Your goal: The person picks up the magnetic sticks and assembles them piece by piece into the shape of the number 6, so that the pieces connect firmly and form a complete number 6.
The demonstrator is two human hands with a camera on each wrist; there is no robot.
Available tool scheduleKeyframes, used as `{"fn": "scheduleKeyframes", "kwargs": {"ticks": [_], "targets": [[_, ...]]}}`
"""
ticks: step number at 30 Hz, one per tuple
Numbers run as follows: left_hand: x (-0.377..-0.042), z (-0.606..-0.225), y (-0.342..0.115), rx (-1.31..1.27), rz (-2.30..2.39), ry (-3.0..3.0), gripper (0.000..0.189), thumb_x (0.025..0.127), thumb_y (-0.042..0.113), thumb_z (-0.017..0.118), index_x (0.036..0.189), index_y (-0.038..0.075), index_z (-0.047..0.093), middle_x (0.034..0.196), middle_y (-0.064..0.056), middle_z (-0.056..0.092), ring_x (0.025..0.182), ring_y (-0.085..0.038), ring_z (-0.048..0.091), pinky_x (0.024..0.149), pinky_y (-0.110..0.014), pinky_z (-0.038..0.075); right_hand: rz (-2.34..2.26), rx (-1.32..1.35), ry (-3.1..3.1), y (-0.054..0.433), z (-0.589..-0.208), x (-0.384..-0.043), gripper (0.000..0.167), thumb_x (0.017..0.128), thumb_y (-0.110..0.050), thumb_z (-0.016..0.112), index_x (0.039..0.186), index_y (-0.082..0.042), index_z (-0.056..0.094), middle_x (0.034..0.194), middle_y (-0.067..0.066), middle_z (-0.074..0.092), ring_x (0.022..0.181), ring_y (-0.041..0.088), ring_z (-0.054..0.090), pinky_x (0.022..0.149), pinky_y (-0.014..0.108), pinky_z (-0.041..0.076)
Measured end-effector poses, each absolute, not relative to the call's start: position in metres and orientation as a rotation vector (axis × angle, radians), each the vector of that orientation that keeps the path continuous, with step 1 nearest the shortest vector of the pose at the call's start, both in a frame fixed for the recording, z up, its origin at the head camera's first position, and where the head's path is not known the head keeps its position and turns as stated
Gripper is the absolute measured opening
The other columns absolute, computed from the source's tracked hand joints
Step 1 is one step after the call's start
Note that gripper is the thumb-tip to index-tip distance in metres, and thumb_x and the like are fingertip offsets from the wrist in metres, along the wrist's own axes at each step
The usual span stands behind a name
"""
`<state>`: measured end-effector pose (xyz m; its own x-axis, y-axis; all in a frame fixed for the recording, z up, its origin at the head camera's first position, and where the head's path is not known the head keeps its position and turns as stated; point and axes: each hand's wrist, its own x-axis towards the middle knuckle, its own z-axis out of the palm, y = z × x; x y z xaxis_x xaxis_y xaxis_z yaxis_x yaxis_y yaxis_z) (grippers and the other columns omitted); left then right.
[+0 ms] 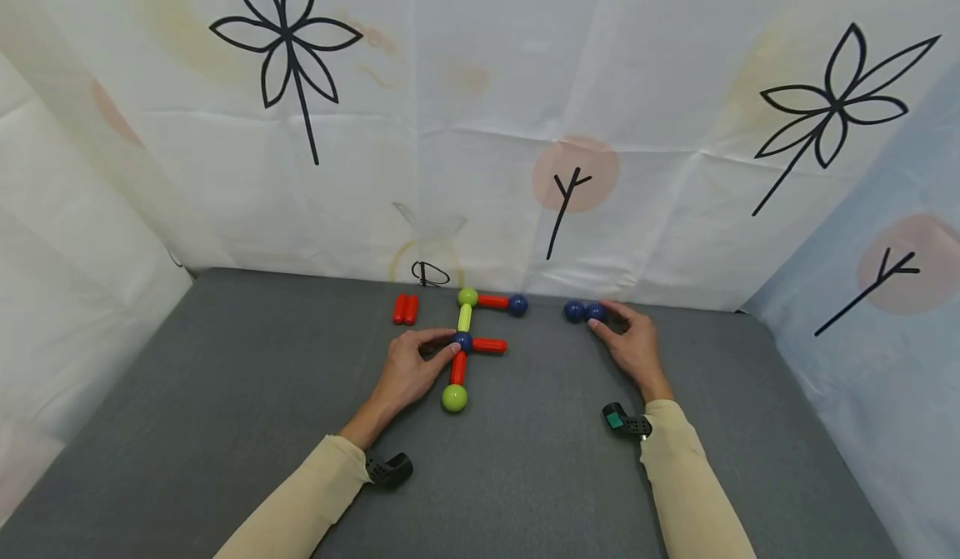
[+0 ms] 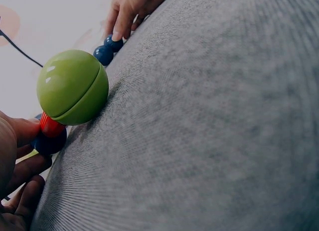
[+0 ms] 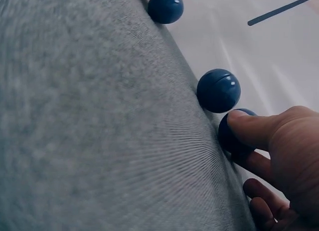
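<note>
1. My head camera looks forward and down over the table (image 1: pixel 540 476), set back far enough to show both far corners, my left hand (image 1: pixel 408 371) and my right hand (image 1: pixel 633 346).
2. My left wrist camera (image 1: pixel 388 469) looks low and tilted across the tabletop, very close to a green ball (image 2: pixel 72 86), towards the far edge.
3. My right wrist camera (image 1: pixel 617 418), also low and tilted, faces the far edge, close to two blue balls (image 3: pixel 218 90).
4. Both wrist views share those balls and my right hand.
</note>
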<state>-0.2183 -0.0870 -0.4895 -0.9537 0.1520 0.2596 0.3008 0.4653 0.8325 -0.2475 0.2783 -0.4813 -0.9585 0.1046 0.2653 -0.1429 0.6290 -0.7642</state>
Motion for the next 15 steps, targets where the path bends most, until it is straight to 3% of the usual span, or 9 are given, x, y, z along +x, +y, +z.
{"fn": "scheduleKeyframes", "kwargs": {"ticks": [4,8,12,15], "targets": [[-0.218,-0.489,-0.088,-0.397,-1.498,-2.564,0.028,0.095,0.024,0.075,0.12,0.012,0.076,0.111,-0.003,0.075,0.102,-0.019,0.069,0.089,-0.043,0.055,1.277,-0.016,-2.494,0.278,-0.479,-0.247,0.041,0.093,-0.01,0.076,0.13,0.003,0.065,0.124,0.024,0.066,0.114,0.034,0.061,0.093,0.034,0.048],[-0.218,-0.488,-0.087,-0.396,-1.494,-2.569,0.027,0.095,0.024,0.075,0.119,0.012,0.076,0.11,-0.003,0.075,0.101,-0.019,0.069,0.089,-0.042,0.055,1.304,-0.009,-2.415,0.276,-0.471,-0.245,0.041,0.092,-0.013,0.078,0.129,0.001,0.067,0.118,0.021,0.068,0.104,0.028,0.062,0.081,0.015,0.045],[-0.218,-0.489,-0.087,-0.399,-1.493,-2.559,0.027,0.094,0.023,0.076,0.119,0.012,0.076,0.109,-0.003,0.075,0.1,-0.019,0.069,0.088,-0.042,0.055,1.335,0.114,-2.455,0.271,-0.46,-0.241,0.041,0.092,-0.02,0.078,0.129,-0.004,0.069,0.114,0.017,0.07,0.096,0.02,0.062,0.078,0.015,0.045],[-0.218,-0.489,-0.087,-0.405,-1.501,-2.544,0.027,0.094,0.022,0.076,0.119,0.011,0.076,0.109,-0.003,0.075,0.1,-0.02,0.069,0.088,-0.043,0.055,1.414,0.272,-2.52,0.264,-0.455,-0.239,0.04,0.093,-0.017,0.077,0.129,-0.003,0.068,0.107,0.018,0.07,0.089,0.018,0.063,0.074,0.019,0.049]]}}
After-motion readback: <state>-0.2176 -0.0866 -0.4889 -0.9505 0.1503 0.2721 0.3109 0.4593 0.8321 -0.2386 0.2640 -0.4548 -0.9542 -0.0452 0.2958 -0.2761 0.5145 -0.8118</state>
